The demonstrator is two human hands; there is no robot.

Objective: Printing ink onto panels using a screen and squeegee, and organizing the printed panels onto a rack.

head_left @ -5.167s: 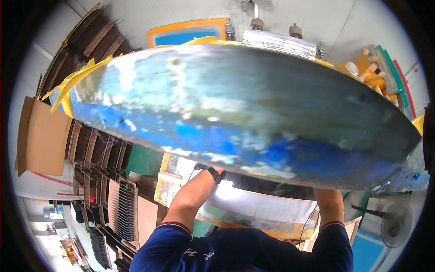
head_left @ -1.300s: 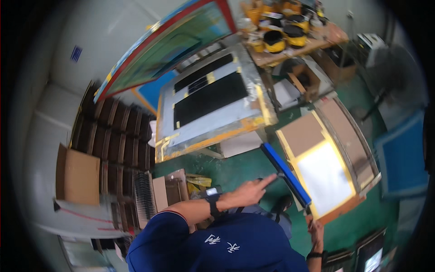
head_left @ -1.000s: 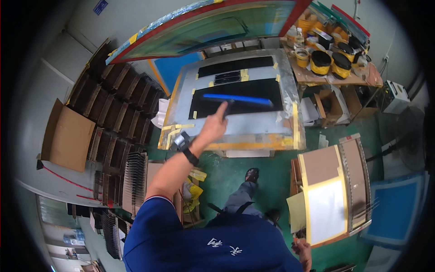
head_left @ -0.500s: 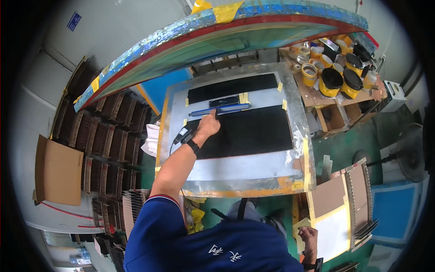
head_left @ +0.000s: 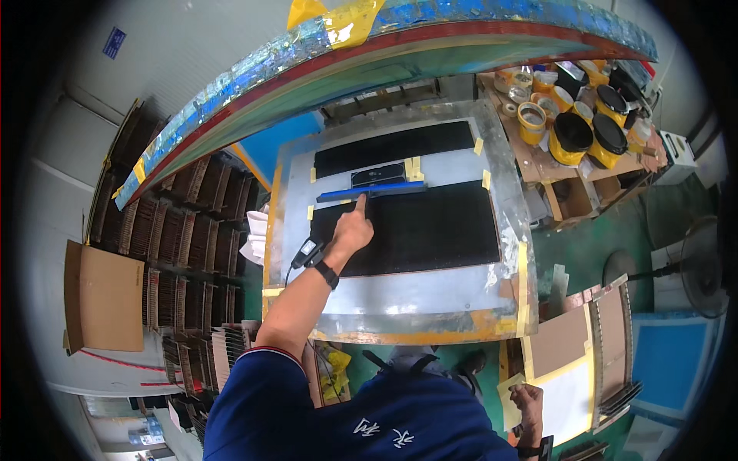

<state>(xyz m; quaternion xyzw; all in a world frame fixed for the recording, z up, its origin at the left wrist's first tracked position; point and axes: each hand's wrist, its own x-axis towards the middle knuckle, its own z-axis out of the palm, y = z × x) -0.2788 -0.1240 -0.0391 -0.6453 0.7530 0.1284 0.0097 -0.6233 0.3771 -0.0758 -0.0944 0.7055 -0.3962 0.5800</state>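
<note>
My left hand (head_left: 354, 230) is closed around the handle of a long blue roller (head_left: 373, 190), its index finger stretched along the handle. The roller lies across the far edge of a large black panel (head_left: 430, 227), just short of a small dark panel (head_left: 378, 175). Behind these sits a narrower black panel (head_left: 396, 147). All rest on a white-topped work table (head_left: 415, 296) with yellow tape tabs near their corners. At the lower right, my right hand (head_left: 527, 405) hangs with curled fingers beside a pale yellow sheet (head_left: 510, 406); whether it grips anything is unclear.
A large screen frame (head_left: 430, 58) is raised over the table's far side. Yellow tubs (head_left: 570, 138) crowd a bench at the right. Left stand dark slotted racks (head_left: 188, 238) and a cardboard box (head_left: 108, 300). Boards (head_left: 561, 338) lean at the lower right, near a fan (head_left: 701, 265).
My left hand and the roller have shifted slightly toward me, onto the large panel's far edge, and the roller has tilted. The view has shifted a little. My right hand stays low.
</note>
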